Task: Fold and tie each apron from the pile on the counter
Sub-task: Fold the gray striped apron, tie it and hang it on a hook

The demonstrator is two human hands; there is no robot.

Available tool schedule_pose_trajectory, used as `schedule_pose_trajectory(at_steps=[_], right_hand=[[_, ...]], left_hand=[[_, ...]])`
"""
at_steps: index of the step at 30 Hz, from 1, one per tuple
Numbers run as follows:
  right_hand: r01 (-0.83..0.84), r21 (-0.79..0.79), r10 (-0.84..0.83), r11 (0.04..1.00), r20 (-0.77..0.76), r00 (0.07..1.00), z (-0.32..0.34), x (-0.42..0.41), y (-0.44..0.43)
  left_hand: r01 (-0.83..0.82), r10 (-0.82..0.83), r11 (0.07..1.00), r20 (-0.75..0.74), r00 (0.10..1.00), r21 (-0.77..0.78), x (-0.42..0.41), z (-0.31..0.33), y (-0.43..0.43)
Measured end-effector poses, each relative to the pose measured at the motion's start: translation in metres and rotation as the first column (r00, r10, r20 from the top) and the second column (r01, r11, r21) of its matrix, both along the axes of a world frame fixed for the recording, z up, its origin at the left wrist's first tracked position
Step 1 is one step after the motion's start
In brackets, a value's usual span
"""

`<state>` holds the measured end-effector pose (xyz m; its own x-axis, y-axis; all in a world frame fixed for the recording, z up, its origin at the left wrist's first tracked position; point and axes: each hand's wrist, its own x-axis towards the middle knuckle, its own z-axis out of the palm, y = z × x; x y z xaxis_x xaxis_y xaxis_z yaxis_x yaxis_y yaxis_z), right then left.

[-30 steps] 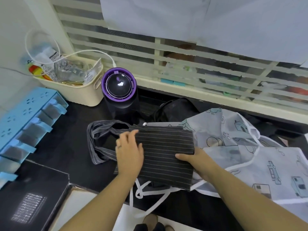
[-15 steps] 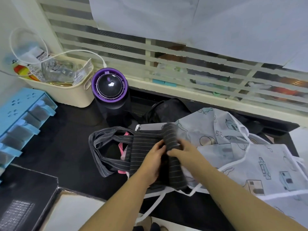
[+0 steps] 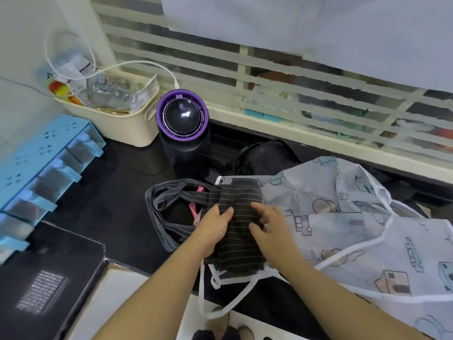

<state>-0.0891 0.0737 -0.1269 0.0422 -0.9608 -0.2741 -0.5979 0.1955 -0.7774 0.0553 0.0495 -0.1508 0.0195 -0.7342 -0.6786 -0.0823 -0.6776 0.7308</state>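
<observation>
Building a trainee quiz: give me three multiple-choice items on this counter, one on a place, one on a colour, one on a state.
1. The purple-ringed device stands: A) right of the cream basket B) inside it C) left of it.
2. The printed apron's trim is: A) red B) white C) black.
3. The striped apron is: A) spread flat B) hanging C) folded narrow.
A, it stands just past the basket's right end; B, white edging runs along its border; C, it lies as a narrow bundle.

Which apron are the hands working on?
The dark pinstriped apron, bundled narrow between the left hand and right hand; the white cartoon-print apron lies spread to its right.
</observation>
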Motion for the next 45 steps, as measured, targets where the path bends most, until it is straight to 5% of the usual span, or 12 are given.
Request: schedule_pose_trajectory(at_steps=[5, 7, 10, 12, 20, 26, 29, 31, 35, 39, 42, 45], right_hand=[[0.020, 0.124, -0.051, 0.992, 0.257, 0.965, -0.014, 0.002, 0.001], [0.009, 0.188, -0.083, 0.982, 0.391, 0.917, -0.016, 0.007, -0.001], [-0.001, 0.226, -0.084, 0.974, 0.367, 0.926, -0.020, 0.011, -0.003], [0.003, 0.265, -0.097, 0.964, 0.341, 0.935, -0.024, 0.013, -0.005], [0.151, 0.542, -0.374, 0.827, 0.328, 0.867, -0.026, 0.039, -0.015], [0.072, 0.586, -0.275, 0.807, 0.266, 0.924, 0.003, 0.034, -0.034], [-0.022, 0.529, -0.174, 0.848, 0.317, 0.932, 0.043, 0.011, -0.033], [-0.083, 0.473, -0.091, 0.877, 0.333, 0.938, 0.071, -0.007, -0.035], [-0.148, 0.349, 0.031, 0.925, 0.320, 0.947, 0.126, -0.036, -0.043], [-0.265, 0.253, 0.159, 0.930, 0.374, 0.914, 0.173, -0.058, -0.046], [-0.314, 0.198, 0.215, 0.929, 0.405, 0.889, 0.199, -0.074, -0.045], [-0.246, 0.153, 0.165, 0.957, 0.410, 0.897, 0.218, -0.093, -0.043]], left_hand=[[-0.116, 0.128, 0.989, -0.141, 0.982, 0.090, 0.014, -0.003, -0.004], [-0.061, 0.061, 0.998, 0.001, 0.998, -0.020, 0.011, -0.003, -0.002], [0.044, 0.068, 0.965, 0.409, 0.910, -0.258, 0.005, -0.007, 0.012], [0.006, 0.174, 0.933, 0.464, 0.869, -0.360, 0.004, -0.008, 0.023], [-0.170, 0.314, 0.905, 0.341, 0.886, -0.390, 0.014, -0.017, 0.023], [-0.313, 0.325, 0.935, 0.049, 0.945, -0.166, 0.037, -0.010, 0.014], [-0.409, 0.501, 0.819, 0.156, 0.851, -0.403, 0.057, 0.008, 0.016], [-0.315, 0.553, 0.738, 0.265, 0.790, -0.597, 0.069, 0.021, 0.015], [0.207, 0.106, 0.748, 0.421, 0.901, -0.631, 0.067, 0.066, -0.008], [0.476, -0.433, 0.631, 0.231, 0.871, -0.613, 0.034, 0.131, -0.027], [0.579, -0.460, 0.601, 0.354, 0.814, -0.550, 0.012, 0.162, -0.035], [0.514, -0.499, 0.662, 0.191, 0.845, -0.545, -0.001, 0.181, -0.032]])
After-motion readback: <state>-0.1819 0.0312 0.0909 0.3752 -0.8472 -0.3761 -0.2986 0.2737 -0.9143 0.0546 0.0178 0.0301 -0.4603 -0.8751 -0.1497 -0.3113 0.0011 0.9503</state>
